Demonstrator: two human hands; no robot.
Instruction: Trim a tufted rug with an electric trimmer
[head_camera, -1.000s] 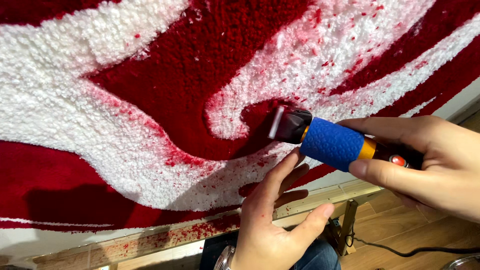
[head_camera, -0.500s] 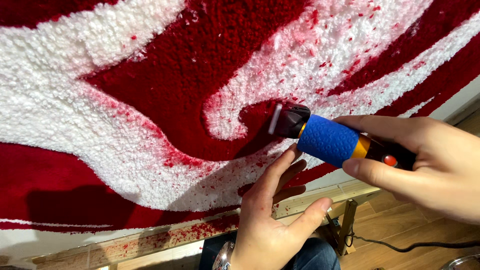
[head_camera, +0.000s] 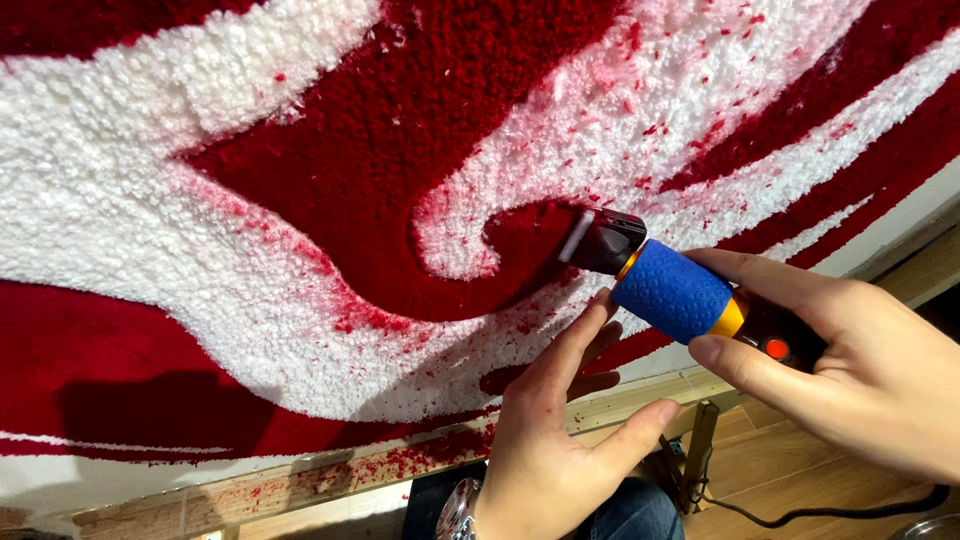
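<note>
A tufted rug (head_camera: 300, 200) in red and white pile is stretched upright on a wooden frame (head_camera: 300, 480), so that its face can be reached from the front. An electric trimmer (head_camera: 665, 280) with a blue textured grip is held in the right hand (head_camera: 850, 370), closed around its body, the thumb lying close to a red button. Its dark cutting head is pressed against the pile where a red curl meets the white band, seemingly so the edge between colours can be followed. The left hand (head_camera: 560, 430) is held open, fingers loosely spread, its fingertips resting on the rug just below the head, apparently to steady it. Red fluff is scattered over the white pile and the frame.
</note>
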